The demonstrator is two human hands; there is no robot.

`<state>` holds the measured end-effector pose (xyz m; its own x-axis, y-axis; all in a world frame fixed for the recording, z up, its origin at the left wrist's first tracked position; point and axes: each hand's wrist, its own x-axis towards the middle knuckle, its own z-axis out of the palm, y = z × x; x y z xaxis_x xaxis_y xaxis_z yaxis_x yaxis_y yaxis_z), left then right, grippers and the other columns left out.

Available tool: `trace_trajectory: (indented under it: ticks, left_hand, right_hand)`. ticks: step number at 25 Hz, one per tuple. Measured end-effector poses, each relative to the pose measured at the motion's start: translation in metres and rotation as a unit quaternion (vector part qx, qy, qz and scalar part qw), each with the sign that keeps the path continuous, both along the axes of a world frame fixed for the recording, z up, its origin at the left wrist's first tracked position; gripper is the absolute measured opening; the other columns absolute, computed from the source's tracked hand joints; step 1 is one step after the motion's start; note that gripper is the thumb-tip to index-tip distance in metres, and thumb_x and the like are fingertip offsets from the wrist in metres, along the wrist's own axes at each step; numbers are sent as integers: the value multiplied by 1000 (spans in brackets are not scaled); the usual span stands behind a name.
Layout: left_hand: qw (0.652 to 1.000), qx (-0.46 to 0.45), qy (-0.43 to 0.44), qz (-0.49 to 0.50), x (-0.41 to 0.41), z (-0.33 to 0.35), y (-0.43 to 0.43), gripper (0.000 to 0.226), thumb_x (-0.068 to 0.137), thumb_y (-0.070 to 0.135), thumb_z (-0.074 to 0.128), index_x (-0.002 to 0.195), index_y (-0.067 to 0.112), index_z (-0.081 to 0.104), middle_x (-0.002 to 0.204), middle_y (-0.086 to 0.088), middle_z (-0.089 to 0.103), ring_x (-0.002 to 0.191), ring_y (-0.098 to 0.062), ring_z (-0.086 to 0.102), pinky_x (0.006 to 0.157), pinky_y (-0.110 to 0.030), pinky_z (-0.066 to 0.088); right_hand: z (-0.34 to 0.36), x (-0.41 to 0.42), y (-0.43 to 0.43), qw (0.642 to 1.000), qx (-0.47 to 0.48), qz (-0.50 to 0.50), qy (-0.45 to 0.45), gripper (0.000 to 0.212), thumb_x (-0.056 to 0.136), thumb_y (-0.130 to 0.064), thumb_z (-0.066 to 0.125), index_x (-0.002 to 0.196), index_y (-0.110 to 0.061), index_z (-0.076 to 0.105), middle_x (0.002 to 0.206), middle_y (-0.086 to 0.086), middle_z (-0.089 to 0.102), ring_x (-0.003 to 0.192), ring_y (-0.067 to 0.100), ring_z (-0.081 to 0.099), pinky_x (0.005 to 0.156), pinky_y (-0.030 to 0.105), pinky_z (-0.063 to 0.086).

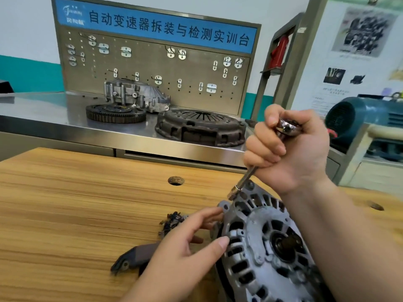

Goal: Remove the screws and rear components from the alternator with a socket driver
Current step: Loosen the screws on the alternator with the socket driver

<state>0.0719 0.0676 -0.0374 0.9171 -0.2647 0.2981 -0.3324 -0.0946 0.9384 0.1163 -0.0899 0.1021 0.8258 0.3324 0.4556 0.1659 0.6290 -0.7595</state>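
The grey cast alternator (261,243) lies on the wooden bench at the lower right, its vented housing facing up. My right hand (290,149) grips the chrome socket driver (244,179) by its handle. The driver's socket end sits on the alternator's upper left rim. My left hand (192,247) rests against the alternator's left side, fingers fairly straight, thumb on the housing. A dark removed part (133,258) lies on the bench under my left wrist. A small heap of dark loose pieces (172,221) sits just beyond my left fingers.
The wooden bench (87,203) has a round hole (176,180) near its middle. Behind it, a steel counter carries a clutch pressure plate (200,127), a flywheel (115,113) and an aluminium housing (135,94) before a pegboard. A blue motor (359,114) stands at right.
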Motion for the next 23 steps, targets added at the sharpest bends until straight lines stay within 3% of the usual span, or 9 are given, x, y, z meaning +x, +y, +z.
trace_trajectory:
  ticks: [6, 9, 18, 23]
  left_hand:
    - [1000, 0, -3, 12, -5, 4, -6, 37, 75, 53, 66, 110, 58, 58, 112, 27, 61, 108, -2, 58, 95, -32, 48]
    - [1000, 1, -12, 12, -6, 4, -6, 41, 72, 41, 65, 112, 51, 62, 115, 24, 63, 108, -1, 59, 97, -35, 47]
    - [1000, 3, -25, 12, -4, 1, -7, 48, 69, 45, 64, 117, 43, 62, 123, 26, 58, 121, 6, 48, 107, -36, 39]
    - [999, 22, -37, 3, -3, -1, -5, 47, 71, 50, 61, 118, 54, 56, 126, 29, 55, 122, 7, 46, 107, -36, 37]
  right_hand:
    - [-10, -21, -19, 995, 64, -26, -68, 30, 75, -27, 32, 58, -12, 53, 39, -2, 20, 36, 11, 14, 43, 12, 20]
    - [-15, -24, -17, 996, 53, -52, -58, 31, 74, -26, 33, 56, -11, 53, 38, -1, 19, 37, 10, 12, 44, 12, 19]
    - [-22, -26, -21, 987, 129, -79, -61, 33, 74, -25, 31, 54, -11, 53, 36, -1, 25, 36, 11, 17, 42, 14, 20]
    - [-24, -26, -17, 992, 84, -70, -66, 32, 75, -24, 32, 57, -11, 54, 39, 0, 23, 38, 10, 18, 44, 15, 20]
